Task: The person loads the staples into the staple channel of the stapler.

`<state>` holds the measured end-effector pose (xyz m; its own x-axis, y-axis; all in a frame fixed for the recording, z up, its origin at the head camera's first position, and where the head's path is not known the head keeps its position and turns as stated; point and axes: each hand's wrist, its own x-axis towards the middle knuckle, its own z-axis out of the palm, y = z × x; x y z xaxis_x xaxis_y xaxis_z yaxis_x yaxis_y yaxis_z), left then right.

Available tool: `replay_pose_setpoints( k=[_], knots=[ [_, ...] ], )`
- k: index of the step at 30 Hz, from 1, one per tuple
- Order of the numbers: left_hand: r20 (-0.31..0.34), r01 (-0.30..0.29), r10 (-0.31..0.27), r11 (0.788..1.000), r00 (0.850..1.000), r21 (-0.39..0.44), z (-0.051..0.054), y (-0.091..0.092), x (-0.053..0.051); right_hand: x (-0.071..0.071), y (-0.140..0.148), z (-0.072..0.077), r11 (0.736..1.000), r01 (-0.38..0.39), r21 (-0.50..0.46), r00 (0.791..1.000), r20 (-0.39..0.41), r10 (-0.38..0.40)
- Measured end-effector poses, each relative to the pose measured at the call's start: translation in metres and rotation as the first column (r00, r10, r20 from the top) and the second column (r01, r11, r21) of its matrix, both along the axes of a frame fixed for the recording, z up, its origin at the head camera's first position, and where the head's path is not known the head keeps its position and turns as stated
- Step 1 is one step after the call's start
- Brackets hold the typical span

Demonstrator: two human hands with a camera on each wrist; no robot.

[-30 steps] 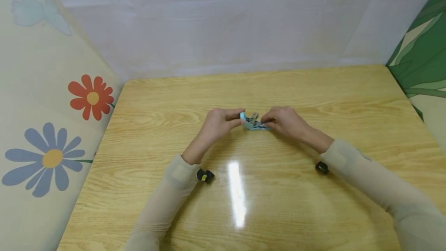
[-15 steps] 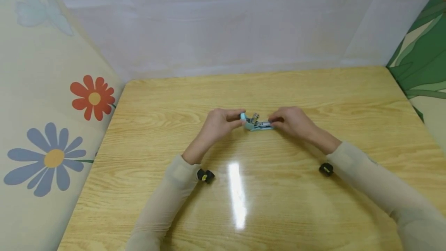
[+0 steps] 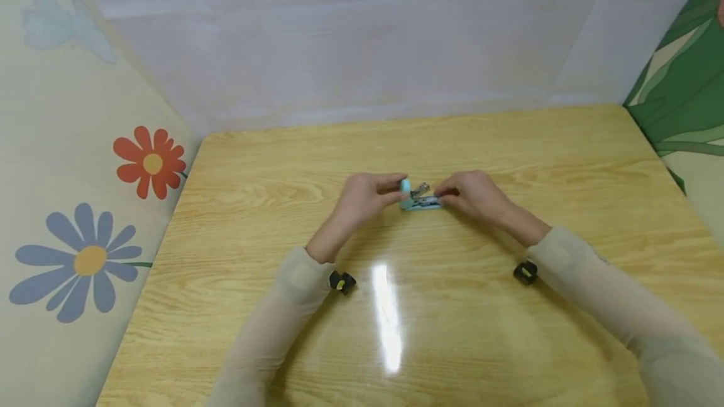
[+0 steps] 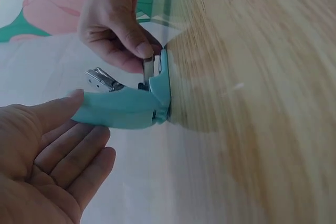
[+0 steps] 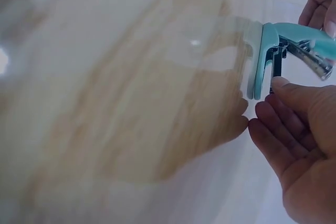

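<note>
A teal stapler (image 3: pixel 405 188) stands on the table, swung wide with its top cover (image 4: pixel 118 109) raised steeply from the base (image 4: pixel 164 80). My left hand (image 3: pixel 362 201) pinches the free end of that cover between thumb and fingers. From the other side, my right hand (image 3: pixel 476 195) pinches the front end of the dark metal rail (image 5: pixel 276 66) lying along the base, its thumb on top. A silvery metal piece (image 4: pixel 102 79) juts out at an angle between cover and rail. Whether staples lie in the rail cannot be made out.
The wood-grain table (image 3: pixel 271 344) carries a bright light reflection. Behind it hangs a white sheet (image 3: pixel 317 49). A wall painted with flowers (image 3: pixel 89 260) borders the left side, and green painted leaves the right. Black wrist cameras (image 3: pixel 526 272) hang beneath both sleeves.
My right hand has slid rightward along the rail to its front end. My left hand has shifted slightly right, bringing the stapler's cover more upright.
</note>
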<state>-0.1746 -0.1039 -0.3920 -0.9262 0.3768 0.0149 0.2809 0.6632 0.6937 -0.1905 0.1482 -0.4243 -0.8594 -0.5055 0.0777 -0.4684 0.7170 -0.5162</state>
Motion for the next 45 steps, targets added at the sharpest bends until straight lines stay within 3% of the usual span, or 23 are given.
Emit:
replay_pose_setpoints(
  k=[5,11,18,22,30,40,45],
  knots=[
    [-0.049,0.017,-0.020,0.998,0.999,-0.068,-0.001,0.012,-0.002,-0.001,-0.002,-0.002,0.999,0.007,-0.033,1.000,0.000,-0.007],
    [-0.111,0.033,-0.052,0.986,0.993,-0.163,-0.006,0.021,-0.003,-0.003,-0.002,-0.005,0.997,0.057,-0.058,0.996,0.074,-0.053],
    [-0.165,0.039,-0.081,0.968,0.983,-0.247,-0.006,0.026,-0.002,-0.002,0.000,-0.005,0.997,0.061,-0.046,0.992,0.112,-0.056],
    [-0.170,0.037,-0.095,0.948,0.981,-0.317,-0.006,0.030,-0.003,-0.001,0.002,-0.005,0.998,0.056,-0.034,0.993,0.109,-0.052],
    [-0.118,0.040,-0.100,0.903,0.988,-0.427,-0.005,0.039,-0.006,0.001,0.001,-0.007,0.998,0.040,-0.051,0.996,0.081,-0.036],
    [-0.135,0.073,-0.150,0.888,0.980,-0.453,-0.005,0.047,-0.010,-0.002,0.006,-0.009,0.998,0.037,-0.046,0.997,0.073,-0.033],
    [-0.111,0.096,-0.168,0.872,0.979,-0.479,-0.004,0.050,-0.013,-0.003,0.006,-0.009,0.998,0.034,-0.047,0.997,0.071,-0.030]
  ],
)
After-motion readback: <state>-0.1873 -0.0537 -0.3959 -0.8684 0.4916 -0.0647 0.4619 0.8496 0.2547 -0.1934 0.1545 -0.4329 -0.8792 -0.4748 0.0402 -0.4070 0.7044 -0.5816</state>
